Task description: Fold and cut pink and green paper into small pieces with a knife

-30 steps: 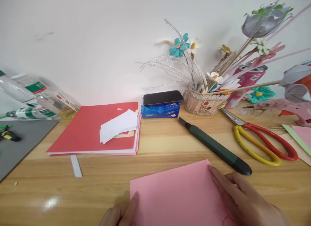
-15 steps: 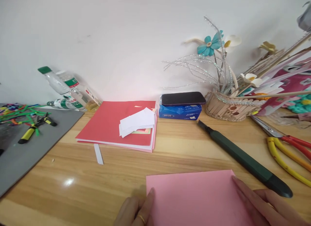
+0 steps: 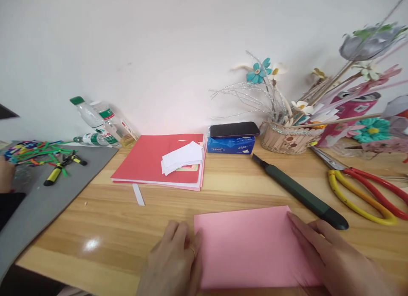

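A pink sheet of paper (image 3: 245,249) lies on the wooden table close in front of me. My left hand (image 3: 174,260) has its fingers curled at the sheet's left edge, with the thumb along that edge. At the opposite side, my right hand (image 3: 328,249) grips the right edge near the far corner; part of that edge is hidden under the fingers. Beyond my right hand lies a dark green cutter-like tool (image 3: 296,187) with a black end. Scissors (image 3: 360,181) with yellow and red handles rest further right.
A stack of red paper (image 3: 140,160) carries white slips (image 3: 181,158). Behind stand a blue tissue pack (image 3: 231,147) under a phone (image 3: 234,129), and a flower basket (image 3: 287,139). Bottles (image 3: 111,126) lean at the wall. Pliers (image 3: 63,166) lie on a grey mat (image 3: 79,177) near another person's arm (image 3: 8,207).
The view has swung right and tipped down, so more of the pink paper and my hands shows. Both hands stay at its side edges. Another person's arm now appears at the left.
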{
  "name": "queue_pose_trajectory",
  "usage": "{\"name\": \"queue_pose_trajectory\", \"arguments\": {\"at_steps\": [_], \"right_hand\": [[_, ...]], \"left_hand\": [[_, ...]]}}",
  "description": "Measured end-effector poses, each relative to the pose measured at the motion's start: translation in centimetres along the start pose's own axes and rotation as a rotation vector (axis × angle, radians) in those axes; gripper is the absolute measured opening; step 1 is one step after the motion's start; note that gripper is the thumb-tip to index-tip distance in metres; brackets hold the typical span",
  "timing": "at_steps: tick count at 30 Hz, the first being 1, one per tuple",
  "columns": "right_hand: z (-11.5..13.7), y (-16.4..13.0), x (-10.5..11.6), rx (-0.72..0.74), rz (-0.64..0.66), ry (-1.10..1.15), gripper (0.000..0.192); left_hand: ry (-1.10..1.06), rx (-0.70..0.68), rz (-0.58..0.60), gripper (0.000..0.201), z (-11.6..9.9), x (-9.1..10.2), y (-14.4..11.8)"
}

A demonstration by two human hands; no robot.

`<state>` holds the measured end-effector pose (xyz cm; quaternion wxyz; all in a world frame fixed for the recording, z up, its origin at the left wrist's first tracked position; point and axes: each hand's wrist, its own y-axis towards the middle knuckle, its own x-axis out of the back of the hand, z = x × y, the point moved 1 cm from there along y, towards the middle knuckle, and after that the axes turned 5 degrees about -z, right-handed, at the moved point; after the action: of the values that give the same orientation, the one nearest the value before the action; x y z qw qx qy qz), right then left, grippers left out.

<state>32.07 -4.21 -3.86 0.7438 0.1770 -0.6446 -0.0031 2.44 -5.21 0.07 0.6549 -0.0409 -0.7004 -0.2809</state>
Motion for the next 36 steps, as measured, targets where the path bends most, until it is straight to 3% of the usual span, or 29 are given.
{"name": "queue_pose_trajectory", "arguments": {"at_steps": [5, 9, 14, 19, 26, 31, 33, 36], "right_hand": [[0.4, 1.8, 2.2, 0.095, -0.052, -0.098, 0.056], [0.3, 3.1, 3.1, 0.165, -0.042, -0.134, 0.048], [0.0, 3.3, 3.0, 0.200, -0.046, -0.124, 0.042], [-0.1, 3.5, 2.9, 0.226, -0.034, -0.101, 0.040], [-0.1, 3.4, 3.0, 0.229, -0.047, -0.087, 0.031], [0.0, 3.1, 3.4, 0.225, -0.103, -0.090, 0.029], [0.7, 2.7, 3.7, 0.216, -0.151, -0.107, 0.030], [3.5, 2.0, 3.7, 0.232, -0.239, -0.124, 0.034]], "left_hand": [[-0.074, -0.335, -0.124, 0.031, 0.4, -0.4, 2.0], [-0.006, -0.478, 0.024, 0.032, 0.9, -0.9, 2.9], [0.031, -0.596, 0.231, 0.017, 0.7, 1.1, 5.0], [-0.001, -0.669, 0.288, 0.018, -0.2, 1.9, 7.3], [-0.104, -0.771, 0.240, 0.010, -1.8, -1.4, 9.4], [-0.316, -0.837, 0.199, 0.032, -2.0, -2.0, 9.1], [-0.431, -0.877, 0.256, 0.037, -2.0, -2.1, 9.0], [-0.537, -0.834, 0.372, 0.037, -2.1, -2.4, 9.0]]}}
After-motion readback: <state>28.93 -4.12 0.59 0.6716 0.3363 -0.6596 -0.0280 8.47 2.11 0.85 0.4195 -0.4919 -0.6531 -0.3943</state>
